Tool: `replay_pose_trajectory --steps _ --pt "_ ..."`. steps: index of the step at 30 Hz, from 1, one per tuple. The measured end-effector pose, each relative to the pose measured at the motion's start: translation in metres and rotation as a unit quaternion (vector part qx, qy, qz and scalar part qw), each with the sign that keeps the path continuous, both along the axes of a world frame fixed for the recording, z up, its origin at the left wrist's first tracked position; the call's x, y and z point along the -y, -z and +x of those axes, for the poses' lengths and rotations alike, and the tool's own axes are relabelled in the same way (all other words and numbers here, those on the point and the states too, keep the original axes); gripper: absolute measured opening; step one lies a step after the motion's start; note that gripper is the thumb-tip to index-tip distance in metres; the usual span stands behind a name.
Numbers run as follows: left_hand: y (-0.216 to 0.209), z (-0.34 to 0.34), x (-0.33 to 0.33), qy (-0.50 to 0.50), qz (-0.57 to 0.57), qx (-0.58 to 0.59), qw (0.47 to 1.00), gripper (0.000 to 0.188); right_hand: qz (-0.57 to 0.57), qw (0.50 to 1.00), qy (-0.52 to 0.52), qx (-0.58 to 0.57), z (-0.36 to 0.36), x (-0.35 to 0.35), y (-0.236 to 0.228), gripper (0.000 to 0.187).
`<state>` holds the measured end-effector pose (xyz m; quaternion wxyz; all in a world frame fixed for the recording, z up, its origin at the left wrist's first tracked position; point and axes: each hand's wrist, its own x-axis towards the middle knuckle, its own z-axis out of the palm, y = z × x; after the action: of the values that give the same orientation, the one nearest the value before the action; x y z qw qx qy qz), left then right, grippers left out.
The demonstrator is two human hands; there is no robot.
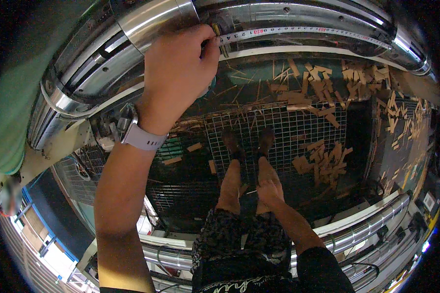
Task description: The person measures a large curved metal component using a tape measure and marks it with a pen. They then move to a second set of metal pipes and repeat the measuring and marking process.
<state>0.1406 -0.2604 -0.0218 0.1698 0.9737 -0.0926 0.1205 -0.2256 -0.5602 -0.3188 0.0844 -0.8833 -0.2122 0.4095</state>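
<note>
A tape measure's white blade point(288, 32) stretches along the metal shaft point(308, 14), running from my left hand point(181, 68) toward the right end. That hand is closed on the tape measure at a bright metal collar point(159, 22). A bit of teal shows under my palm, and the rest of the case is hidden. Low in front of my legs hangs my right hand point(270, 192), its fingers curled together. A thin white stick point(251, 192) pokes out beside those fingers; its kind is too small to tell.
Below me a metal grating point(288, 122) carries my feet, with cardboard scraps point(322, 161) strewn over it. More scraps point(401, 117) lie at the right. Behind me run shiny metal rollers point(366, 229). Green material point(14, 122) bulges at the left, and a cable point(58, 107) loops near the shaft.
</note>
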Motion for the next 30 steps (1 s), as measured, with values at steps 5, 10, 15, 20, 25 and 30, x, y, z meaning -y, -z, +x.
replay_pose_trajectory --steps 5,10,15,20,25,30 --pt "0.000 -0.001 -0.002 -0.014 0.009 -0.009 1.000 0.012 0.014 1.000 -0.002 0.021 0.000 0.003 0.019 0.067" --pt "0.000 0.001 0.002 -0.004 0.010 -0.008 1.000 0.012 0.019 0.999 0.003 0.033 0.001 0.006 0.026 0.065" --pt "0.001 0.001 0.001 -0.015 -0.005 -0.028 0.999 0.012 0.025 0.999 0.002 0.024 0.002 0.006 0.012 0.062" --pt "0.000 0.001 0.002 -0.014 0.019 -0.013 1.000 0.011 0.035 0.999 0.005 0.035 0.006 0.006 0.008 0.060" --pt "-0.003 0.000 0.001 -0.016 0.022 0.003 1.000 0.010 0.024 0.997 -0.046 0.058 -0.020 0.016 0.057 0.059" --pt "0.000 0.000 -0.001 -0.018 0.020 -0.015 1.000 0.011 -0.046 0.991 -0.125 0.002 0.010 0.007 0.012 0.060"
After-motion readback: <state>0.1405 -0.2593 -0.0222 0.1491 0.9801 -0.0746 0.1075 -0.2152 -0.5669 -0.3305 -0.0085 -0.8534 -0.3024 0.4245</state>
